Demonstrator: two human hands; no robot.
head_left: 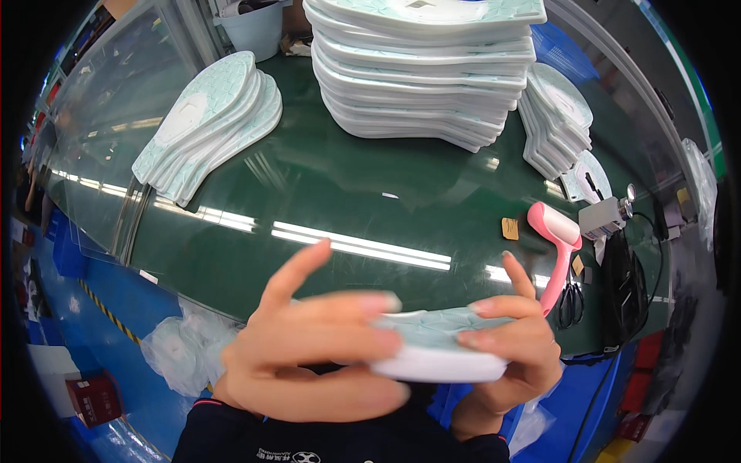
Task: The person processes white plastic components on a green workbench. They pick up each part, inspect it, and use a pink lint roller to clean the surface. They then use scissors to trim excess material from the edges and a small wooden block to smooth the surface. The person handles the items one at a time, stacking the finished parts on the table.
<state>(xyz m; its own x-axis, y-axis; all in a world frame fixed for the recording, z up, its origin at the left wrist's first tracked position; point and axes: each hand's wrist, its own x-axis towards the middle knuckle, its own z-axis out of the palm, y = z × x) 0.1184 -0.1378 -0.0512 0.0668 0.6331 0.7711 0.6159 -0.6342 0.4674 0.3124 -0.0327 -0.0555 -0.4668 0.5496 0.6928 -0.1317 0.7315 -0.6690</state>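
Note:
Both hands hold one pale green patterned insole point(432, 339) with a white foam edge, close under the camera and in front of the green table point(324, 193). My left hand point(309, 347) grips its left end, fingers spread over the top and index finger raised. My right hand point(509, 347) clasps its right end, fingertips curled over the patterned face. Most of the insole is hidden by the fingers.
A fanned pile of insoles point(212, 127) lies at the table's left, a tall stack point(421, 65) at the back, a smaller stack point(556, 119) to the right. A pink lint roller point(557, 247), black scissors point(571, 305) and a small metal device point(606, 216) sit at the right edge. Plastic bags point(181, 347) lie on the blue floor.

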